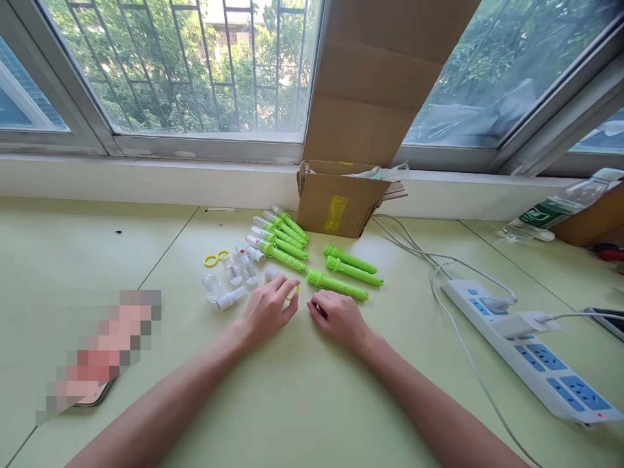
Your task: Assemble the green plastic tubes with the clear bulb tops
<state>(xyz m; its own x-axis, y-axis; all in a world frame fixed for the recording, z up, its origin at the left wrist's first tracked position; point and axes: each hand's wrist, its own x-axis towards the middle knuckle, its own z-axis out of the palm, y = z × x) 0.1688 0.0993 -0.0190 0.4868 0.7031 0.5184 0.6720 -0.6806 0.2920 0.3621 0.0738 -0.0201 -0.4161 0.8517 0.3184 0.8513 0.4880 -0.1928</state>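
At the far left of the worktop (234, 416), a phone-like device (97, 395) lies at a slant, mostly hidden by pixel blocks. Next come two yellow rings (210, 260), close together, with clear caps (212, 286) just right of and below them. White cylinders (231, 299) lie among these small parts, one in front of the caps and another near the left hand's knuckles.

The left hand (267, 303) is palm down, with a single yellow hoop (294, 294) pinched at its fingers. Behind it, a row of green sticks with clear tops (286, 254) lies side by side, slanting toward a cardboard box (324, 205) — open, with yellow tape on its front and plastic inside.

The right hand (340, 318) rests just beside the left, its fingers curled inward; whether they enclose anything, I cannot tell. Just beyond it lie three bare green tubes (337, 285), threaded ends to the left, roughly parallel.

Further right, pale cables (429, 255) run to a white power strip (536, 357) with blue sockets — a plug and a charger are in it. A clear bottle (550, 211) leans at the back right.
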